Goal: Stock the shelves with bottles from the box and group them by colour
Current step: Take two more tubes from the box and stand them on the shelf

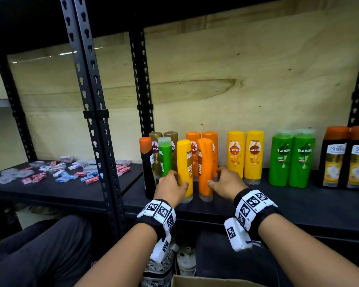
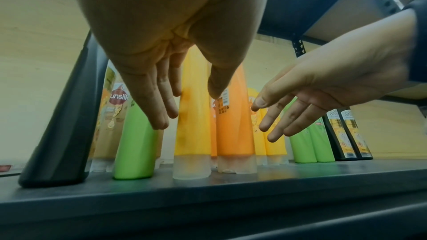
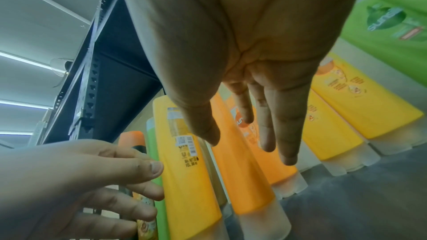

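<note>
On the black shelf (image 1: 257, 206) a yellow bottle (image 1: 184, 162) and an orange bottle (image 1: 205, 162) stand cap down, side by side, in front of a mixed cluster. My left hand (image 1: 177, 181) straddles the yellow bottle (image 2: 194, 125): the thumb lies on its front and straight fingers reach in beside the green bottle (image 1: 165, 158). My right hand (image 1: 217, 177) sits just right of the orange bottle (image 3: 245, 180); its thumb touches the bottle and its fingers are straight and spread. Neither hand is clasped round a bottle.
A black bottle with an orange cap (image 1: 147, 162), two gold bottles (image 1: 155, 139) and two orange bottles (image 1: 193, 141) crowd the left corner. Pairs of yellow (image 1: 245, 154), green (image 1: 291, 158) and black bottles (image 1: 344, 158) stand to the right. A cardboard box edge (image 1: 195, 281) shows below. Small packets (image 1: 60, 172) cover the left shelf.
</note>
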